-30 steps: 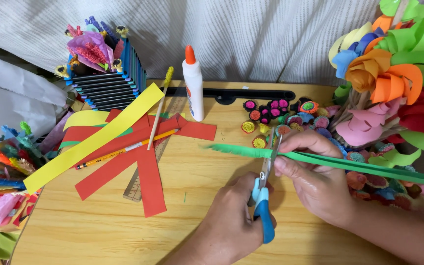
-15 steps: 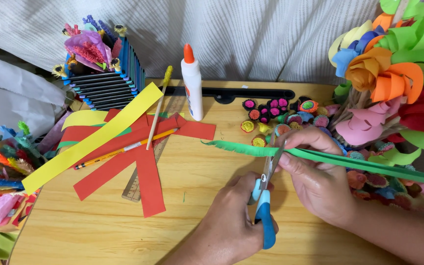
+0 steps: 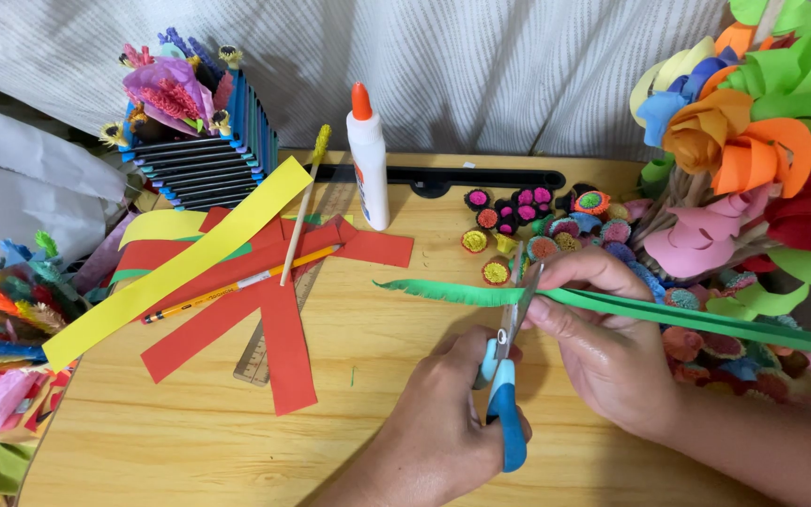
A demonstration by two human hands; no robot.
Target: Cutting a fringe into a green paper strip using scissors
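My left hand (image 3: pixel 443 422) grips blue-handled scissors (image 3: pixel 507 376), blades pointing up and away from me. The blades straddle a long green paper strip (image 3: pixel 706 319) that runs from the right edge to a fringed end (image 3: pixel 424 289) near the table's middle. My right hand (image 3: pixel 603 347) pinches the strip just right of the blades, thumb underneath and fingers on top. Both hands are over the wooden table (image 3: pixel 190 432).
Red strips (image 3: pixel 283 347), a yellow strip (image 3: pixel 180 268), a pencil (image 3: pixel 237 282), a thin stick (image 3: pixel 298 221) and a ruler (image 3: pixel 265 347) lie at left. A glue bottle (image 3: pixel 368 160) stands behind. Small rolled paper discs (image 3: pixel 527 225) and paper flowers (image 3: pixel 753 141) crowd the right; a striped box (image 3: pixel 199 160) stands at back left.
The green strip's fringed end has slid a little to the left through the scissors. Both hands have stayed in nearly the same place.
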